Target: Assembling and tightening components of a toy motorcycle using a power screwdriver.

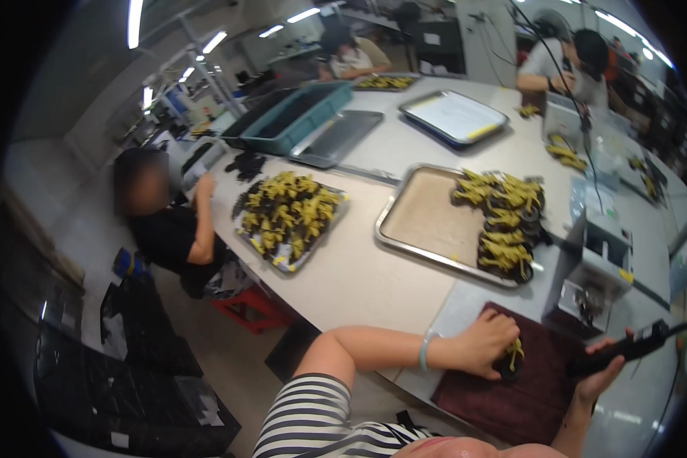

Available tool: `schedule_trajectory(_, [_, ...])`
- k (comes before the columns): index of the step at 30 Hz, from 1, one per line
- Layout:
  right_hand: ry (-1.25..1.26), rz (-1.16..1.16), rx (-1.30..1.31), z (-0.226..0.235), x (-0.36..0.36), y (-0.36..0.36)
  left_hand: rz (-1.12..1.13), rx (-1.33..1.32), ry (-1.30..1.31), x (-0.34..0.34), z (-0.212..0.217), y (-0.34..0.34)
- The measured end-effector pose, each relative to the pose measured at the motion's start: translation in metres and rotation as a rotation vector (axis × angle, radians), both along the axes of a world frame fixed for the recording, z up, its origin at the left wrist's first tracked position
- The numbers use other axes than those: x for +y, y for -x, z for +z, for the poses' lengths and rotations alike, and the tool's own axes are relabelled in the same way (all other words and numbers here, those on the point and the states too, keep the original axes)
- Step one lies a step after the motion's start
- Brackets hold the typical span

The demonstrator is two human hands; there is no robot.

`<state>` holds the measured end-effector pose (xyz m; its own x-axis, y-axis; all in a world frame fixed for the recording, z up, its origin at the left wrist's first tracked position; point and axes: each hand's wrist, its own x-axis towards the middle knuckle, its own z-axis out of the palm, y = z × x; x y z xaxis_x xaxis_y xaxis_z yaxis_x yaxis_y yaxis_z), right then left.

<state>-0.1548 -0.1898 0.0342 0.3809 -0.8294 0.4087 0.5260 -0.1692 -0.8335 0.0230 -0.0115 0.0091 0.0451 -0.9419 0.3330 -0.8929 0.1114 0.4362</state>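
Hands low in view, over a dark red mat [504,389] on the tabletop [359,275]. Left hand [487,341]: fingers curled down onto a black part with yellow wires [511,359], pinning it to the mat. Right hand [599,378]: fingers wrapped around a black corded tool [626,349]. Beyond, a metal tray [424,217] holds similar parts along its right side. Farther left, a second heaped tray [290,214], beside a seated person [172,229].

The left hand [487,341] rests on a small part [510,360] on a mat [511,389]. The right hand [601,370], just right of it, holds a tool [626,347]. A machine [599,267] stands behind the right hand. A tray [427,221] of parts lies behind the left hand. Another full tray [286,217] lies far left of it.
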Motion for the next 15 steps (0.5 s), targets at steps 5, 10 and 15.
schedule_trajectory(5, [-0.038, 0.124, -0.011, 0.004, -0.002, -0.020, -0.062, 0.026, -0.199, 0.016, 0.031, -0.035])
schedule_trajectory(10, [0.095, 0.076, 0.051, 0.010, -0.008, -0.028, -0.076, 0.070, -0.256, -0.002, 0.034, -0.046])
schedule_trajectory(15, [0.104, 0.067, 0.045, 0.014, -0.002, -0.022, -0.033, 0.097, -0.255, 0.001, 0.037, -0.041])
